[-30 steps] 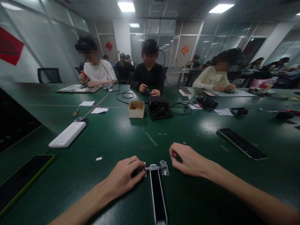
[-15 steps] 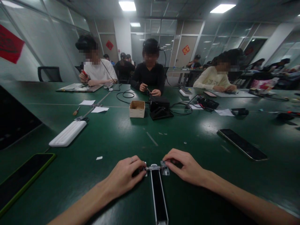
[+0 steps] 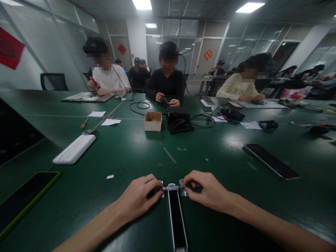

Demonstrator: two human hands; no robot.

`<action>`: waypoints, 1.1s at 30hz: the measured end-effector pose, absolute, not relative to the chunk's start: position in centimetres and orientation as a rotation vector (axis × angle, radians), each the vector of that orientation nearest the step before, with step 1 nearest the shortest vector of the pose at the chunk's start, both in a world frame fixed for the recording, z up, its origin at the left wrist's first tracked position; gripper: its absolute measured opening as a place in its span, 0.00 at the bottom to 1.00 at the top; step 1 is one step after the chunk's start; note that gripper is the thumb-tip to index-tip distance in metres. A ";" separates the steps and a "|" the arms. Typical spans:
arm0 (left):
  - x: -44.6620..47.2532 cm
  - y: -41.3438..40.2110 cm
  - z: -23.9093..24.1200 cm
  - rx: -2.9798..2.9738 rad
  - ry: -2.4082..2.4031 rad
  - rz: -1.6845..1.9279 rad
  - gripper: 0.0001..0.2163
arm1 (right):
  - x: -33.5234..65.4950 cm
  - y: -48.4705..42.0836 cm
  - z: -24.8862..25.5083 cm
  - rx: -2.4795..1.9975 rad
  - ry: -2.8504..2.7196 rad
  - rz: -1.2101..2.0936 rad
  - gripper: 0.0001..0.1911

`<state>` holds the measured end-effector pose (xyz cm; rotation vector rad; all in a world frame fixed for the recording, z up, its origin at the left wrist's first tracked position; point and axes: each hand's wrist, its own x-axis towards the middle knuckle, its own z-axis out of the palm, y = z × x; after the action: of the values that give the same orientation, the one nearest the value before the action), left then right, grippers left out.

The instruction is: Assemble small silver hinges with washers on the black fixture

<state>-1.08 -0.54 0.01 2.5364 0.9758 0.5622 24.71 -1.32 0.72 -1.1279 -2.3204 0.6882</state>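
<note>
A long narrow metal bar with a black top [image 3: 177, 218] lies on the green table [image 3: 136, 147], pointing away from me. Across its far end runs a short metal rod, with a small metal bracket at each side. My left hand [image 3: 143, 192] is closed in a pinch around the left bracket [image 3: 163, 194], its fingertips covering most of that part. At the other side, the thumb and forefinger of my right hand [image 3: 206, 189] close on the right bracket [image 3: 181, 182]. Whatever small parts may sit under the fingertips are hidden.
A small open cardboard box [image 3: 153, 122] and a black device [image 3: 178, 120] stand ahead. Phones lie left [image 3: 28, 199] and right [image 3: 270, 161]; a white power bank [image 3: 75, 149] is farther left. Several people work across the table.
My right hand has shifted slightly, its fingers now lower and more over the right bracket. The left hand keeps its pinch, and the bar stays in place.
</note>
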 end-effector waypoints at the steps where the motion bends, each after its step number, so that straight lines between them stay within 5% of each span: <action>1: -1.1 -0.5 0.0 2.538 0.976 0.564 0.07 | 24.7 -1.3 0.7 -1.118 -2.316 0.691 0.06; 33: -0.9 -0.6 0.2 2.550 0.971 0.556 0.07 | 25.0 -0.9 -0.1 -1.052 -2.331 0.671 0.06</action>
<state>-0.94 -0.61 0.20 2.5500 0.9715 0.5557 25.03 -0.91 -0.08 -1.0520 -2.3311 0.6711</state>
